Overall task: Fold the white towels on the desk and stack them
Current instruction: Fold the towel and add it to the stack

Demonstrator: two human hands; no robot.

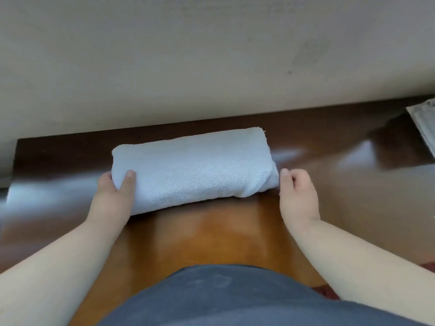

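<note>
A folded white towel point(193, 168) lies across the middle of the brown wooden desk point(211, 231), close to the wall. My left hand point(115, 196) grips the towel's left end, thumb on top and fingers tucked under the edge. Just off the towel's right end is my right hand point(297, 194), fingers curled, thumb up, nearly touching the cloth. Whether it holds the towel's corner I cannot tell.
A beige wall point(211, 55) runs along the desk's far edge. A pale ribbed object point(423, 123) pokes in at the right edge of the desk. My grey shirt point(223, 300) fills the bottom of the view.
</note>
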